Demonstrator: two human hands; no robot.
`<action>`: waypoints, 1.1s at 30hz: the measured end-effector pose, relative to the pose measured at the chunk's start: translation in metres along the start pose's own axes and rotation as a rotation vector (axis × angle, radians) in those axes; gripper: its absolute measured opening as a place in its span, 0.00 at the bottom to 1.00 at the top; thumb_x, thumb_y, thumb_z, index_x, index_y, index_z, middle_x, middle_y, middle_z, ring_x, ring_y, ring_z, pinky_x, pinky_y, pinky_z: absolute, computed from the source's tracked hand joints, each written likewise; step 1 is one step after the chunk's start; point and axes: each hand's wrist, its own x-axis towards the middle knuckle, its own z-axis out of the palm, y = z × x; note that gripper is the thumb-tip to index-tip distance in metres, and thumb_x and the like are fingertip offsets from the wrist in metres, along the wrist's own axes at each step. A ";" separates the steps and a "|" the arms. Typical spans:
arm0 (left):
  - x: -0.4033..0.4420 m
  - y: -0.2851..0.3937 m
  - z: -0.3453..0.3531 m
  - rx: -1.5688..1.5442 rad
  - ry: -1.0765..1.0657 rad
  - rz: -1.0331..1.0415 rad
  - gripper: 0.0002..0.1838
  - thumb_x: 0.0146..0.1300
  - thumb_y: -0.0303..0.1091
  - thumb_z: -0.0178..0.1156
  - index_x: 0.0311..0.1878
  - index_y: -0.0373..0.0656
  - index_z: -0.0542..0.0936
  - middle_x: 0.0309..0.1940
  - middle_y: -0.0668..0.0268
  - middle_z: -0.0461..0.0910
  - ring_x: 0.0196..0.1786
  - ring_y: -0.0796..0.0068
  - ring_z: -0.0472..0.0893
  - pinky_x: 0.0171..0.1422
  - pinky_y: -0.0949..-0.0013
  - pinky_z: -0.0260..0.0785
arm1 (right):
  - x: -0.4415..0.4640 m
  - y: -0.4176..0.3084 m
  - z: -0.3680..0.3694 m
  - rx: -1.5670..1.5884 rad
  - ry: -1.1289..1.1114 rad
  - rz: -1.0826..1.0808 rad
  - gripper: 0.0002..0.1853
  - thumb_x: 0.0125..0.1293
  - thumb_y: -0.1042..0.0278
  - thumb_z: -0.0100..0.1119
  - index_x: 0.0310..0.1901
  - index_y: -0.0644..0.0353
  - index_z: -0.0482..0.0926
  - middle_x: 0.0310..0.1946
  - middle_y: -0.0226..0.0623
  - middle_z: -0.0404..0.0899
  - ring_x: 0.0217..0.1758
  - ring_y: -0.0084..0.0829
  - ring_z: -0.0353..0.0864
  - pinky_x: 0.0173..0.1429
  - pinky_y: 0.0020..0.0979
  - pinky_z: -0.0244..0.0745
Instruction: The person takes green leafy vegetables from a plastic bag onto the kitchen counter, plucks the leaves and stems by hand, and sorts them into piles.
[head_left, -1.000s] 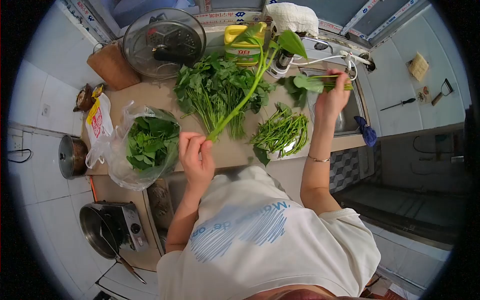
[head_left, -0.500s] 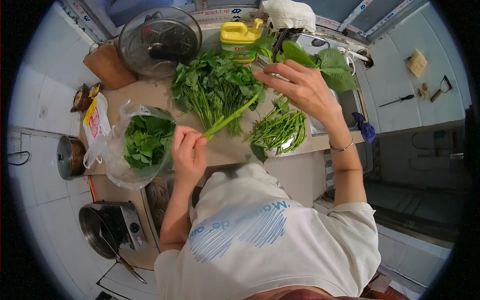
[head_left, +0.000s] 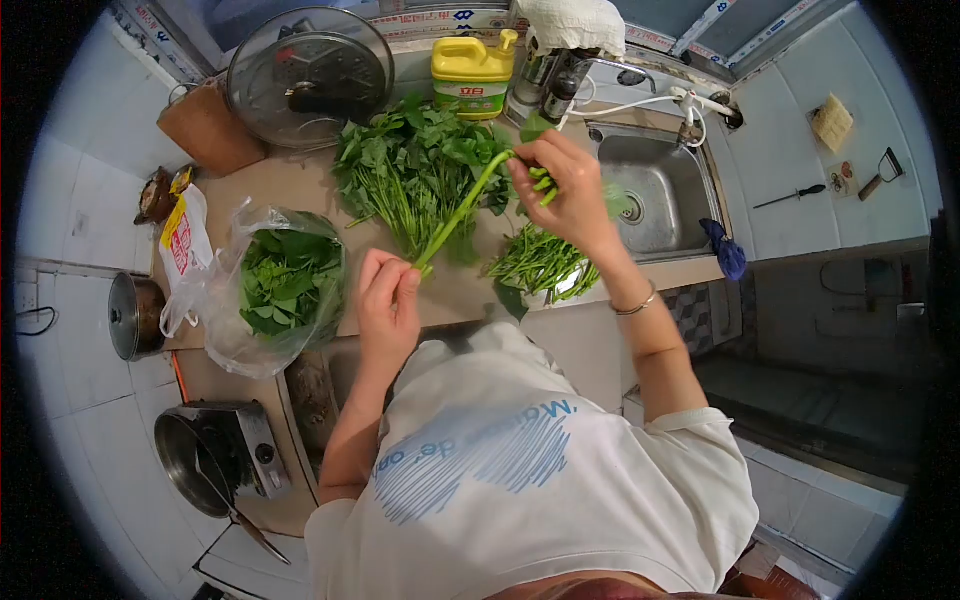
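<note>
A thick green stem (head_left: 463,210) slants up between my two hands. Its lower end is pinched in the fingers of my left hand (head_left: 388,293). My right hand (head_left: 562,185) grips its upper end, along with short stem pieces; a leaf sticks out above the fingers. Behind the stem, a big bunch of leafy greens (head_left: 400,175) lies on the counter (head_left: 300,182). Under my right hand is a pile of trimmed stems (head_left: 540,265). To the left, an open clear plastic bag (head_left: 236,335) holds loose leaves (head_left: 290,280).
Along the back stand a wooden block (head_left: 210,128), a glass lid (head_left: 310,75), a yellow jug (head_left: 472,75) and a dark bottle (head_left: 562,97). A metal sink (head_left: 655,190) is at the right. A lidded pot (head_left: 136,315) and a pan on a stove (head_left: 190,460) are at the left.
My right hand came in from the right and took hold of the stem's upper end, then moved slightly lower. The large leaves beside it are now mostly out of sight. My left hand keeps its grip.
</note>
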 end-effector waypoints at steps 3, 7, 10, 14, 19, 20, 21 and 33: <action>-0.004 0.007 0.013 -0.112 -0.083 -0.141 0.10 0.67 0.30 0.52 0.31 0.33 0.71 0.30 0.63 0.64 0.30 0.72 0.65 0.33 0.74 0.57 | -0.005 0.001 0.021 0.033 0.199 0.102 0.04 0.56 0.75 0.61 0.29 0.65 0.76 0.22 0.42 0.72 0.22 0.41 0.74 0.27 0.33 0.68; -0.008 -0.004 0.025 -0.390 -0.162 -0.360 0.14 0.72 0.36 0.48 0.30 0.39 0.68 0.29 0.69 0.64 0.27 0.81 0.61 0.31 0.79 0.54 | -0.009 0.005 0.036 0.085 0.328 0.253 0.04 0.56 0.75 0.60 0.29 0.66 0.77 0.23 0.42 0.75 0.23 0.38 0.75 0.28 0.32 0.69; -0.004 0.006 0.020 -1.040 -0.178 -0.865 0.14 0.73 0.40 0.47 0.32 0.43 0.67 0.29 0.71 0.65 0.26 0.84 0.60 0.30 0.81 0.53 | -0.011 0.005 0.035 0.082 0.343 0.295 0.05 0.57 0.74 0.60 0.29 0.67 0.78 0.22 0.42 0.76 0.24 0.38 0.77 0.30 0.31 0.70; -0.004 0.024 0.015 -1.312 -0.060 -1.080 0.12 0.72 0.41 0.49 0.36 0.44 0.70 0.29 0.71 0.66 0.27 0.85 0.60 0.30 0.82 0.54 | -0.020 0.028 0.031 -0.102 0.374 0.086 0.04 0.58 0.73 0.60 0.32 0.65 0.79 0.22 0.42 0.75 0.24 0.39 0.77 0.31 0.32 0.71; -0.018 -0.013 0.014 -0.887 -0.086 -0.954 0.10 0.72 0.38 0.50 0.37 0.42 0.72 0.30 0.72 0.67 0.30 0.86 0.63 0.30 0.81 0.54 | -0.026 0.074 -0.034 0.781 0.417 0.844 0.10 0.65 0.67 0.58 0.43 0.63 0.79 0.23 0.26 0.76 0.19 0.17 0.66 0.23 0.19 0.58; -0.016 -0.035 0.028 -0.564 -0.157 -0.727 0.11 0.70 0.36 0.51 0.35 0.39 0.73 0.30 0.69 0.68 0.29 0.83 0.65 0.31 0.78 0.57 | -0.034 0.088 -0.052 1.202 0.504 0.836 0.11 0.67 0.66 0.57 0.44 0.65 0.78 0.23 0.21 0.73 0.19 0.10 0.58 0.22 0.13 0.49; -0.011 -0.047 0.039 -0.240 -0.201 -0.487 0.11 0.69 0.33 0.52 0.33 0.35 0.74 0.30 0.67 0.69 0.29 0.79 0.67 0.32 0.75 0.60 | -0.036 0.089 -0.060 1.396 0.519 0.844 0.11 0.67 0.65 0.56 0.45 0.64 0.77 0.22 0.21 0.70 0.18 0.10 0.58 0.21 0.12 0.51; -0.021 -0.103 0.178 0.356 -0.453 0.324 0.17 0.61 0.30 0.57 0.53 0.39 0.75 0.45 0.53 0.75 0.45 0.53 0.77 0.49 0.56 0.70 | -0.061 0.107 -0.064 2.174 0.594 0.556 0.12 0.62 0.77 0.48 0.48 0.65 0.71 0.32 0.31 0.69 0.34 0.24 0.69 0.37 0.21 0.72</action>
